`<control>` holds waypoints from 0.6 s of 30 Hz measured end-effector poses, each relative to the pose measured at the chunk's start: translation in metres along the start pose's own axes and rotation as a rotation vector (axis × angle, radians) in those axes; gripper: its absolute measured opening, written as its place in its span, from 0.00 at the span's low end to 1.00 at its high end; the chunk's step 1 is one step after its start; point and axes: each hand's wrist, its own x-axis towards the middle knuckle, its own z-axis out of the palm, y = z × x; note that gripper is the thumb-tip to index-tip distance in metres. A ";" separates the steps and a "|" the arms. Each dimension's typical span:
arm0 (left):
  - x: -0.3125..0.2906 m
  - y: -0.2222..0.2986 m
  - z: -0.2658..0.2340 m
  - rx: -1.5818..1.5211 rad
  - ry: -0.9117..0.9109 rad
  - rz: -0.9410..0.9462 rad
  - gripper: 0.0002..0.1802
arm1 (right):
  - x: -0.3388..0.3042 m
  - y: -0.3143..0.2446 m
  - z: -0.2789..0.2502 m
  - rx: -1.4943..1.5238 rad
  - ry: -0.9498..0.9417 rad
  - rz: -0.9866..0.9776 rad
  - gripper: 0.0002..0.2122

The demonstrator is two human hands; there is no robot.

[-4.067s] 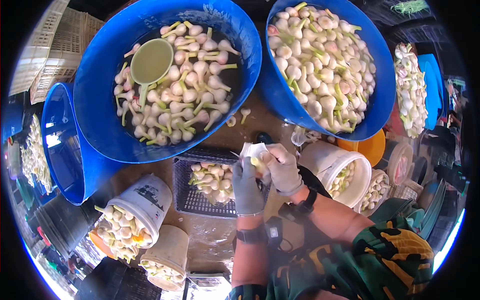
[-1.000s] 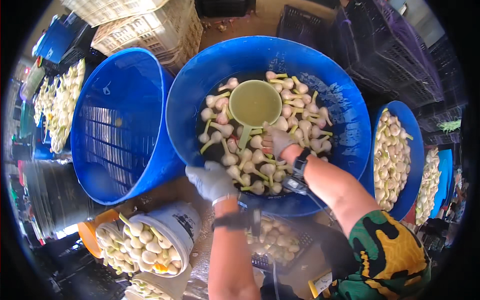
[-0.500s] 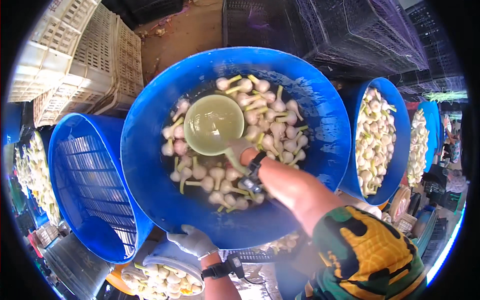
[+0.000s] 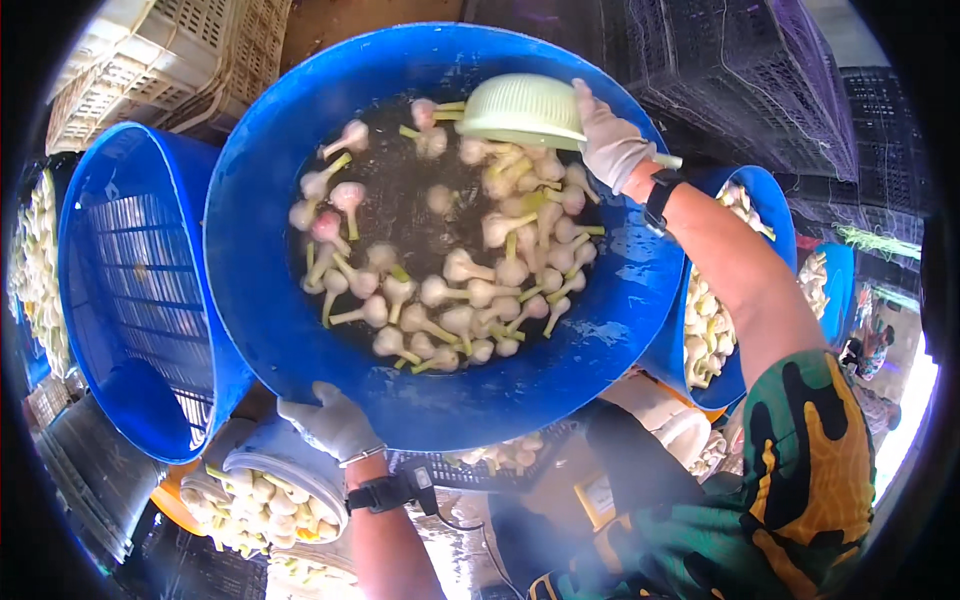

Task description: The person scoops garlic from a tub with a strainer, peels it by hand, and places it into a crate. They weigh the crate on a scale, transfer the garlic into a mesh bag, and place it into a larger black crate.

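A large blue tub [image 4: 265, 330] holds dark water with many garlic bulbs [image 4: 455, 265] on short green stems. My right hand [image 4: 612, 140], in a pale glove, grips the handle of a pale green plastic dipper [image 4: 525, 105] at the tub's far right. The dipper is tipped on its side, its ribbed outside toward me, just over or touching the garlic; what is inside it is hidden. My gloved left hand [image 4: 332, 425] is at the tub's near left rim and seems to hold it; some of its fingers are hidden.
A blue slatted basket [image 4: 140, 270] leans at the left. To the right stands a blue container [image 4: 765, 195] of garlic. A bucket of garlic [image 4: 265, 505] is near my left wrist. White crates [image 4: 190, 50] and black crates [image 4: 710, 80] are stacked behind.
My right hand has carried the dipper from the water's middle to the far right and turned it on its side. Garlic has shifted in the water. My left hand stays at the rim.
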 end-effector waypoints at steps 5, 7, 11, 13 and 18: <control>-0.003 0.003 0.016 0.072 0.010 0.081 0.20 | -0.039 0.021 -0.043 0.412 0.324 -0.073 0.27; 0.010 -0.026 0.009 0.064 0.037 0.201 0.21 | -0.069 0.030 -0.078 0.596 0.321 0.151 0.25; 0.026 -0.043 0.002 0.146 0.066 0.122 0.23 | -0.176 0.151 -0.120 0.510 0.404 0.622 0.25; 0.044 -0.064 0.024 0.122 0.124 0.212 0.23 | -0.268 0.215 -0.118 0.364 0.373 0.822 0.24; 0.093 -0.085 0.038 0.278 0.148 0.165 0.26 | -0.469 0.302 -0.023 0.087 -0.027 1.363 0.30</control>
